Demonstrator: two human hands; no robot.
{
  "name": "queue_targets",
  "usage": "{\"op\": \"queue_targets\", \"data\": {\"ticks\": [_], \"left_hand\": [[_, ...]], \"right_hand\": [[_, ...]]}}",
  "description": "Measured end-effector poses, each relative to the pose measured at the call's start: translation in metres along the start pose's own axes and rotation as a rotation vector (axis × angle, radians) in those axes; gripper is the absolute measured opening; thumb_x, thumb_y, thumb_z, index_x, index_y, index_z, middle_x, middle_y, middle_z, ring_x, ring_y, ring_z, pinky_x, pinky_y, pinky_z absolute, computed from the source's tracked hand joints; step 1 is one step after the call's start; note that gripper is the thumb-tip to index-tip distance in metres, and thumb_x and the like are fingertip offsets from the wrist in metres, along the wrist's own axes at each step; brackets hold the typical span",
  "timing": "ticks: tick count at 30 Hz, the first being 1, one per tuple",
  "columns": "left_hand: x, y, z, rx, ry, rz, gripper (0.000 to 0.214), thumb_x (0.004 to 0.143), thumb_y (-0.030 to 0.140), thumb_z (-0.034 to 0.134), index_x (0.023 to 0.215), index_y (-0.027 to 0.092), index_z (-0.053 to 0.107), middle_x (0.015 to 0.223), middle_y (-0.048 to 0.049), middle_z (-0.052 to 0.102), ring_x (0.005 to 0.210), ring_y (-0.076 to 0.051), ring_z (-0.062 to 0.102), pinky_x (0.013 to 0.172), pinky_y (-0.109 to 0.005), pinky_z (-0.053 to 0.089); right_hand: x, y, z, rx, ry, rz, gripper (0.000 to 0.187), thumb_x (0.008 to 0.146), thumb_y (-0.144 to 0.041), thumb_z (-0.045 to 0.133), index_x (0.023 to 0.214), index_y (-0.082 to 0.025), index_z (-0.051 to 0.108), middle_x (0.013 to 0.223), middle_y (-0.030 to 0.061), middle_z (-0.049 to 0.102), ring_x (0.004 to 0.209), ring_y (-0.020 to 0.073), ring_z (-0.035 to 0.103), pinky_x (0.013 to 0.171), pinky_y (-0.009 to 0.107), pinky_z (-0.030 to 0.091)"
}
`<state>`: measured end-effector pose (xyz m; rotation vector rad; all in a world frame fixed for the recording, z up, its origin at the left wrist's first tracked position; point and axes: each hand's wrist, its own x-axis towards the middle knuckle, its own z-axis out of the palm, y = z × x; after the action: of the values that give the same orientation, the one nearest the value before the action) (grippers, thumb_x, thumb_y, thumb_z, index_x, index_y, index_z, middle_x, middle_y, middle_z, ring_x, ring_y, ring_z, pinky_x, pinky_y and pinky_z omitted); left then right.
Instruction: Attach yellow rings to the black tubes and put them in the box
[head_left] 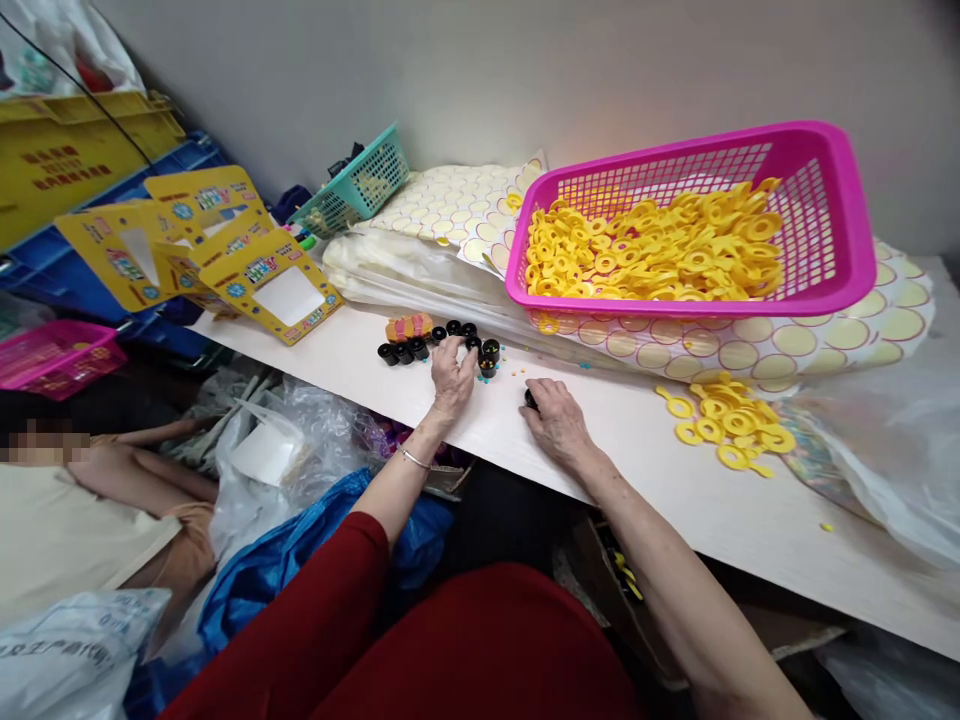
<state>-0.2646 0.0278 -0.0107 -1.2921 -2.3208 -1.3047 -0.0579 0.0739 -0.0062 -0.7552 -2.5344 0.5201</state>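
Small black round cups (pixel 489 351) stand in a cluster on the white table, some with tiny yellow and blue bits inside. Over this cluster reaches my left hand (pixel 452 382), its fingers stretched out and slightly parted, touching or very near the cups. To the right, my right hand (pixel 559 422) rests low on the tabletop with curled fingers round another black cup (pixel 531 399), mostly hidden by them. Tiny coloured beads (pixel 514 373) lie scattered between the hands. Behind the left-hand cups is a small orange and pink bundle (pixel 409 328).
A pink basket (pixel 855 220) of yellow ring-shaped pieces stands behind, on patterned sheeting (pixel 645 350). Loose yellow pieces (pixel 731 420) lie at right. Yellow printed cartons (pixel 274 290) and a teal basket (pixel 367 180) are at left. Below left sits another person (pixel 82 530) among plastic bags.
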Motion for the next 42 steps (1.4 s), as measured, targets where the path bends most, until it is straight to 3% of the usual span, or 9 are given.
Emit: {"op": "queue_targets", "data": {"ticks": [5, 9, 13, 19, 28, 32, 38, 42], "left_hand": [[0.009, 0.013, 0.010, 0.087, -0.180, 0.224, 0.030, 0.088, 0.040, 0.051, 0.105, 0.017, 0.061, 0.111, -0.0117, 0.064, 0.104, -0.024, 0.053, 0.094, -0.040, 0.040], [0.012, 0.025, 0.016, 0.185, -0.314, 0.294, 0.025, 0.088, 0.038, 0.051, 0.095, 0.017, 0.063, 0.102, -0.0101, 0.065, 0.102, -0.025, 0.049, 0.093, -0.040, 0.039], [0.007, 0.028, 0.018, 0.190, -0.320, 0.281, 0.023, 0.088, 0.038, 0.051, 0.087, 0.018, 0.064, 0.096, -0.0081, 0.064, 0.100, -0.023, 0.048, 0.093, -0.039, 0.038], [0.002, 0.028, 0.023, 0.099, -0.350, 0.344, 0.021, 0.086, 0.036, 0.054, 0.090, 0.018, 0.064, 0.100, -0.0081, 0.065, 0.096, -0.022, 0.050, 0.094, -0.039, 0.039], [0.013, 0.014, 0.024, 0.064, -0.229, 0.246, 0.020, 0.086, 0.034, 0.053, 0.085, 0.019, 0.066, 0.097, -0.0076, 0.067, 0.094, -0.021, 0.053, 0.094, -0.040, 0.040], [0.015, 0.012, 0.021, 0.024, -0.225, 0.272, 0.021, 0.086, 0.037, 0.053, 0.083, 0.020, 0.066, 0.095, -0.0075, 0.068, 0.092, -0.021, 0.055, 0.094, -0.041, 0.039], [0.012, 0.025, 0.018, -0.050, -0.056, 0.287, 0.024, 0.080, 0.044, 0.061, 0.085, 0.021, 0.065, 0.101, -0.0099, 0.065, 0.101, -0.026, 0.051, 0.095, -0.047, 0.038], [-0.001, 0.044, 0.018, -0.115, -0.072, 0.315, 0.026, 0.079, 0.045, 0.062, 0.086, 0.020, 0.063, 0.107, -0.0122, 0.061, 0.105, -0.028, 0.049, 0.096, -0.048, 0.039]], "right_hand": [[-0.021, 0.015, -0.012, -0.042, 0.035, 0.017, 0.035, 0.084, -0.022, 0.048, 0.118, -0.017, 0.054, 0.101, 0.0133, 0.059, 0.092, 0.0290, 0.048, 0.081, 0.043, 0.046], [-0.037, 0.033, -0.018, -0.064, 0.116, 0.054, 0.037, 0.084, -0.024, 0.048, 0.120, -0.016, 0.051, 0.099, 0.0124, 0.058, 0.091, 0.0281, 0.048, 0.078, 0.042, 0.046], [-0.042, 0.043, -0.013, -0.066, 0.187, 0.090, 0.039, 0.084, -0.028, 0.048, 0.121, -0.017, 0.050, 0.099, 0.0128, 0.058, 0.090, 0.0287, 0.049, 0.077, 0.044, 0.045], [-0.040, 0.043, -0.009, -0.044, 0.197, 0.108, 0.041, 0.085, -0.030, 0.049, 0.124, -0.017, 0.049, 0.101, 0.0137, 0.058, 0.092, 0.0299, 0.049, 0.078, 0.047, 0.045], [-0.041, 0.043, -0.007, -0.008, 0.241, 0.180, 0.049, 0.084, -0.027, 0.047, 0.131, -0.014, 0.043, 0.104, 0.0165, 0.058, 0.095, 0.0314, 0.048, 0.081, 0.050, 0.045], [-0.038, 0.045, -0.004, 0.006, 0.291, 0.259, 0.047, 0.082, -0.022, 0.046, 0.128, -0.012, 0.045, 0.109, 0.0189, 0.057, 0.099, 0.0324, 0.048, 0.087, 0.052, 0.044], [-0.038, 0.041, -0.010, 0.103, 0.354, 0.302, 0.052, 0.081, -0.030, 0.054, 0.130, -0.015, 0.042, 0.117, 0.0183, 0.053, 0.106, 0.0306, 0.049, 0.086, 0.049, 0.047], [-0.063, 0.045, -0.035, 0.050, 0.524, 0.373, 0.033, 0.088, -0.032, 0.047, 0.118, -0.019, 0.050, 0.113, 0.0168, 0.054, 0.103, 0.0275, 0.053, 0.081, 0.044, 0.049]]}}
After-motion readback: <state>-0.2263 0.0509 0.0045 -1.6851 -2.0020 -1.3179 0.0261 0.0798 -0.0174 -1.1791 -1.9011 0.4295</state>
